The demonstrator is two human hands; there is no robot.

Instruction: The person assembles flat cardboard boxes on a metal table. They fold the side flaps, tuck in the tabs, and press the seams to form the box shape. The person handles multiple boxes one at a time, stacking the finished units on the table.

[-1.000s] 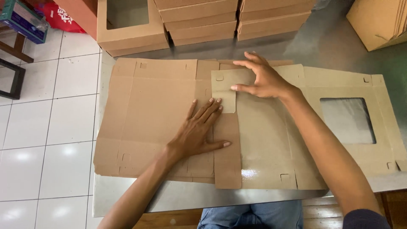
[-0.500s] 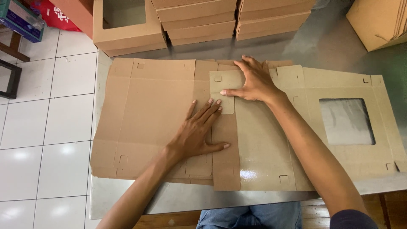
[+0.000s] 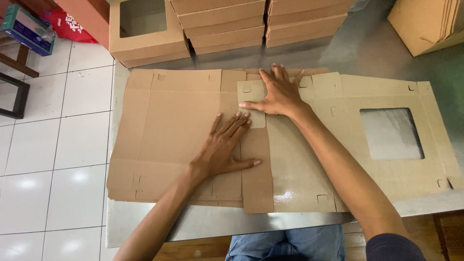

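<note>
We look down at our two bare hands pressing flat on an unfolded brown cardboard box blank (image 3: 174, 125) spread across a metal table (image 3: 193, 224). Our left hand (image 3: 224, 147) lies palm down, fingers spread and open, gripping nothing, with the blank stretching out beneath it and to its left. Our right hand (image 3: 275, 94) sits just beyond it, also flat and open, pressing a small folded flap (image 3: 251, 104) that runs under its thumb. To the right of that hand, a clear window panel (image 3: 391, 133) is cut into the cardboard. Beyond both hands stand stacks of assembled boxes (image 3: 217, 24).
</note>
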